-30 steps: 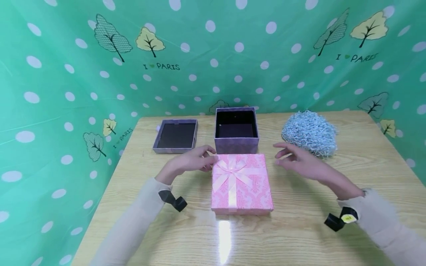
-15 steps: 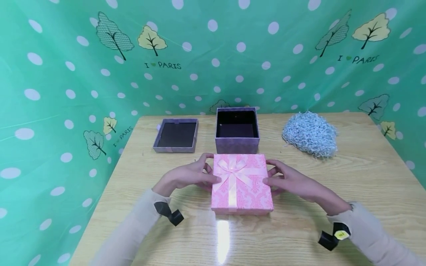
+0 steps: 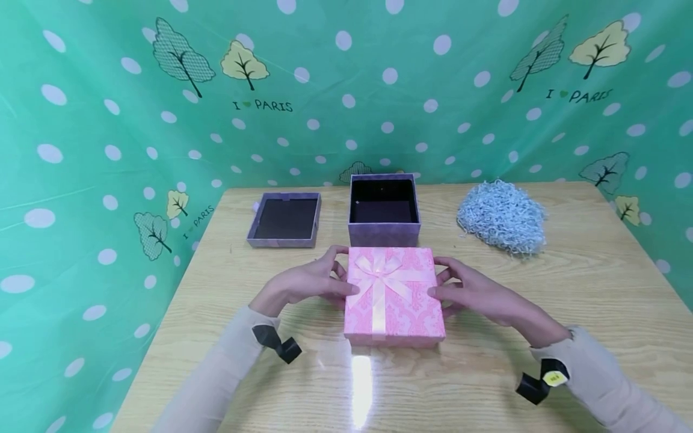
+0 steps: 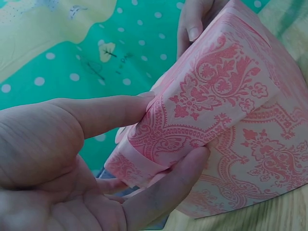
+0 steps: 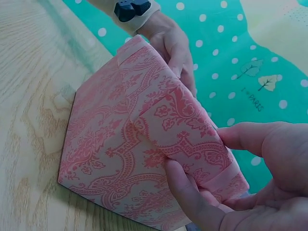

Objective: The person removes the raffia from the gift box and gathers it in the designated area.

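A square pink gift box with a damask pattern stands in the middle of the table. Its lid (image 3: 408, 319) carries a pale pink ribbon bow (image 3: 379, 273). My left hand (image 3: 308, 284) grips the lid's left side, thumb at the top edge. The right hand (image 3: 479, 294) holds the opposite side in the same way. In the left wrist view, a fingertip (image 4: 197, 156) sits right at the lid's lower edge, with the box body (image 4: 260, 159) below it. A finger (image 5: 180, 180) of the right hand reaches the matching edge in the right wrist view.
Directly behind the pink box stands a purple box (image 3: 383, 234), its top uncovered and its inside black. A shallow purple lid (image 3: 281, 243) lies upturned to the left. Blue shredded paper (image 3: 502, 218) is heaped at the back right. A green dotted cloth (image 3: 346, 138) hangs behind the table (image 3: 281, 391).
My right hand has come left and down onto the lid's right side. The left hand has slid from the back left corner to the left edge. The lid's near edge now appears slightly higher.
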A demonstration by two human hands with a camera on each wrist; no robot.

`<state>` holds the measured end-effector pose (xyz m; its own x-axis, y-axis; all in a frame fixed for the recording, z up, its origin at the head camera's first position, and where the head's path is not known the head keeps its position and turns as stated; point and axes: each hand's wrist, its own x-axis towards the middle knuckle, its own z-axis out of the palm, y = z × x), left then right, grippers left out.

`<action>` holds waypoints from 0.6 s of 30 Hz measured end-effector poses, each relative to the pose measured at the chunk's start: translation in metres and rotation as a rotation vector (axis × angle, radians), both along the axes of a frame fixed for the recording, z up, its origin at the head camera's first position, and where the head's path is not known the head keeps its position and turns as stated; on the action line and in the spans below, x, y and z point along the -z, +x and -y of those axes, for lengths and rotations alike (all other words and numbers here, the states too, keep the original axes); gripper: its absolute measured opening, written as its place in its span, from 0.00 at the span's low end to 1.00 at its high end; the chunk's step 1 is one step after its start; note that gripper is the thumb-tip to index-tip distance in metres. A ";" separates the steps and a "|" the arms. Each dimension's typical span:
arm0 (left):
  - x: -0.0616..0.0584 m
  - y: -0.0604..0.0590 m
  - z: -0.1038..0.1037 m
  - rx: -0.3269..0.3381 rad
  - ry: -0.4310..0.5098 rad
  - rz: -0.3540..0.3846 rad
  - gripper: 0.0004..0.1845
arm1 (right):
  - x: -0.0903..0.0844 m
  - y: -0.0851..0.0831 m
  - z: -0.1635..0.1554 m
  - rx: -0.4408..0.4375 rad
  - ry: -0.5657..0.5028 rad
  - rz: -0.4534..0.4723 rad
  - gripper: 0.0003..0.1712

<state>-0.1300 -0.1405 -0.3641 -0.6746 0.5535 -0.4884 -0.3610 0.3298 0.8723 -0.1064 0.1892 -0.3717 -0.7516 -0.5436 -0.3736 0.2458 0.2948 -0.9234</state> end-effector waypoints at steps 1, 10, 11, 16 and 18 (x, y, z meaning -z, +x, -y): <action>-0.001 -0.001 0.000 0.000 -0.002 -0.001 0.47 | 0.000 0.000 0.000 0.003 -0.002 -0.001 0.44; -0.009 -0.002 0.001 0.012 -0.008 -0.021 0.46 | -0.006 0.000 0.000 0.010 -0.004 -0.010 0.45; -0.010 -0.001 0.001 0.013 -0.008 -0.024 0.46 | -0.008 0.000 0.000 0.011 -0.005 -0.014 0.45; -0.018 -0.001 0.001 0.020 -0.007 -0.039 0.46 | -0.014 0.000 0.000 0.011 -0.006 -0.039 0.44; -0.022 0.000 0.001 0.022 -0.006 -0.048 0.46 | -0.017 -0.001 0.000 0.011 -0.004 -0.050 0.43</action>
<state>-0.1303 -0.1420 -0.3424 -0.6848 0.5658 -0.4593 -0.3114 0.3426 0.8864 -0.1070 0.1894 -0.3544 -0.7751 -0.5368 -0.3332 0.2026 0.2883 -0.9358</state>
